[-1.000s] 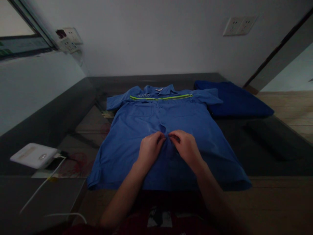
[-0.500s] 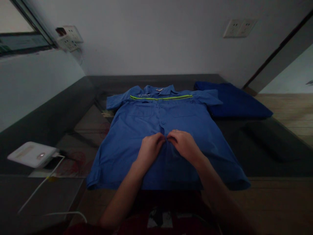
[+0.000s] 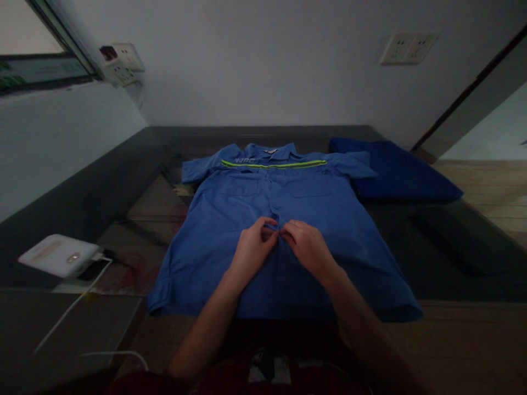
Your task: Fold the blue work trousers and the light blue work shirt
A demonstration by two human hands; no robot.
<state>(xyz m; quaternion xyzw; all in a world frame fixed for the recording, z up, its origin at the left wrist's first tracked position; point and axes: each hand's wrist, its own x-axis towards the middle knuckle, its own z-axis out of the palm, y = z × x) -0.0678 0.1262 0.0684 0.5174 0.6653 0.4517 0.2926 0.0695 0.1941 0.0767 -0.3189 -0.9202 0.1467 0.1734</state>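
Observation:
A blue short-sleeved shirt (image 3: 313, 208) lies spread face up, its collar away from me and a yellow-green stripe across the chest. Both of my hands meet at its front opening, below a button (image 3: 275, 207). My left hand (image 3: 257, 241) has thumb and forefinger on the shirt's front edge, with a small gap between them above the cloth. Close against it, my right hand (image 3: 307, 241) pinches the other side of the front edge. Whatever button lies between the fingertips is hidden.
The shirt rests on a dark table (image 3: 444, 241). At the back right lies a folded dark blue cloth (image 3: 399, 170). A white power bank (image 3: 61, 255) with a white cable (image 3: 69, 310) sits at left. Wall sockets (image 3: 407, 49) are on the wall behind.
My left forefinger has lifted and parted from the thumb a little. My right hand stays at the front edge, nearly unmoved. The view has shifted slightly.

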